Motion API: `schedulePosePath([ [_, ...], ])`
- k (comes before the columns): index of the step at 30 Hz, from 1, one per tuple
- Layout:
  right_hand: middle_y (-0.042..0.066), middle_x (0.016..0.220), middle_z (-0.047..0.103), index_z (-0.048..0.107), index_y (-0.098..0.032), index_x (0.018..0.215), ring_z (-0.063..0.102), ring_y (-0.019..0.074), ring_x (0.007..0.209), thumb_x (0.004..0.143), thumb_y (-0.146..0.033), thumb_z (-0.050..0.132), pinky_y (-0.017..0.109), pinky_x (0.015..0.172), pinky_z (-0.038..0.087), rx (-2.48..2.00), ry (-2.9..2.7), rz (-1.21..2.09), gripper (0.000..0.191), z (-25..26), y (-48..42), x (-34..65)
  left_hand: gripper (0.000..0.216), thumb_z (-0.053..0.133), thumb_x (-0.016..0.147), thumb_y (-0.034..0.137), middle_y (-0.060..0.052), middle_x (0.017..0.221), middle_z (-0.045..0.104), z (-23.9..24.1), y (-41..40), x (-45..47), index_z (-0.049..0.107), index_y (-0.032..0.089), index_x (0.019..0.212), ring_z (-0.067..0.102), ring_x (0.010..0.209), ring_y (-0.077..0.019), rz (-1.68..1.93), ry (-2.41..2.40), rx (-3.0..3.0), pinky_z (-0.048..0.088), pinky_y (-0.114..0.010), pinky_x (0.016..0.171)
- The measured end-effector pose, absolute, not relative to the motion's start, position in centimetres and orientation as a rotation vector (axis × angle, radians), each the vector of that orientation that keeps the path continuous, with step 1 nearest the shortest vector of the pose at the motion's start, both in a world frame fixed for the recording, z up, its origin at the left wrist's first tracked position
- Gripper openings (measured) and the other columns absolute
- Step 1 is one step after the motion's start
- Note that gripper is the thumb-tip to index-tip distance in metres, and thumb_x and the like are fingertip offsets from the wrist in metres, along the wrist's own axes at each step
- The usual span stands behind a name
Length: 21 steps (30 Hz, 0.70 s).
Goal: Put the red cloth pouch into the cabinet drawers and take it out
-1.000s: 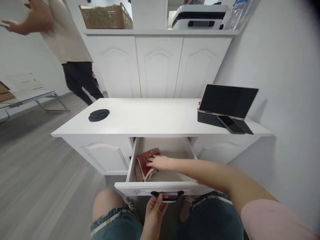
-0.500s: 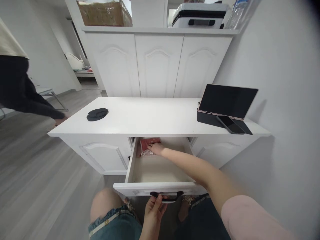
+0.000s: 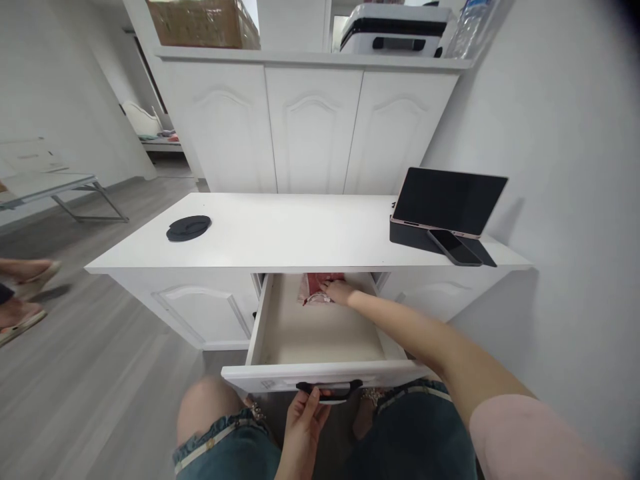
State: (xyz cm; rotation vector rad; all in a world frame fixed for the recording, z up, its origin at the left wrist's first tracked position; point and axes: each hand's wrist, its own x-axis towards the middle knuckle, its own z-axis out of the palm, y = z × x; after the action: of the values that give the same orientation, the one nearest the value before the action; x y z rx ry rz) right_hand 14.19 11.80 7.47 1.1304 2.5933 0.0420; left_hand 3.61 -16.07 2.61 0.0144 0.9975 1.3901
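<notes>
The white drawer (image 3: 320, 333) is pulled out below the counter. My left hand (image 3: 303, 420) has its thumb and fingers closed round the black handle (image 3: 335, 393) on the drawer's front. Reaching in from the right, my right hand (image 3: 337, 291) grips a red pouch (image 3: 317, 281) near the back of the drawer. Something white and cord-like shows along the pouch's lower edge, beside clear, pinkish wrapping. My right fingertips are partly lost against the pouch.
On the white counter (image 3: 280, 233) lie a round black object (image 3: 189, 228), a tablet (image 3: 450, 200) on a dark stand and a phone (image 3: 455, 247). A cardboard box (image 3: 200, 23) and a white case (image 3: 395, 33) stand above. Another person's feet (image 3: 23, 293) show at left.
My right hand and the red pouch have moved to the right along the drawer's back. My left hand stays on the handle. The other person has moved mostly out of view at left.
</notes>
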Motion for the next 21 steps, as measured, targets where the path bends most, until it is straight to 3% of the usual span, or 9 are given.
schedulePosePath([
  [8, 0.024, 0.135, 0.052, 0.042, -0.007, 0.138, 0.056, 0.0306, 0.118, 0.084, -0.012, 0.045, 0.042, 0.090, 0.049, 1.222, 2.474, -0.005, 0.055, 7.8, 11.8, 18.1, 0.035, 0.089, 0.047, 0.037, -0.004, 0.069, 0.073, 2.5, -16.1, 3.4, 0.064, 0.017, 0.062, 0.070, 0.073, -0.0185, 1.386, 1.012, 0.038, 0.054, -0.030, 0.072],
  [15, 0.026, 0.142, 0.041, 0.037, -0.007, 0.141, 0.055, 0.0358, 0.117, 0.071, -0.037, 0.067, 0.042, 0.089, 0.050, 1.189, 2.432, -0.071, 0.083, 7.5, 10.8, 18.6, 0.032, 0.089, 0.049, 0.034, -0.004, 0.069, 0.074, 2.5, -16.1, 3.5, 0.066, 0.017, 0.062, 0.069, 0.072, -0.0163, 1.392, 0.983, 0.025, 0.054, -0.026, 0.070],
  [21, 0.027, 0.138, 0.045, 0.042, -0.010, 0.138, 0.058, 0.0350, 0.112, 0.077, -0.020, 0.058, 0.045, 0.085, 0.050, 1.229, 2.430, -0.011, 0.063, 7.2, 10.0, 18.0, 0.032, 0.087, 0.051, 0.037, -0.004, 0.071, 0.074, 2.5, -16.2, 3.5, 0.065, 0.017, 0.063, 0.069, 0.075, -0.0166, 1.388, 0.991, 0.040, 0.054, -0.027, 0.072],
])
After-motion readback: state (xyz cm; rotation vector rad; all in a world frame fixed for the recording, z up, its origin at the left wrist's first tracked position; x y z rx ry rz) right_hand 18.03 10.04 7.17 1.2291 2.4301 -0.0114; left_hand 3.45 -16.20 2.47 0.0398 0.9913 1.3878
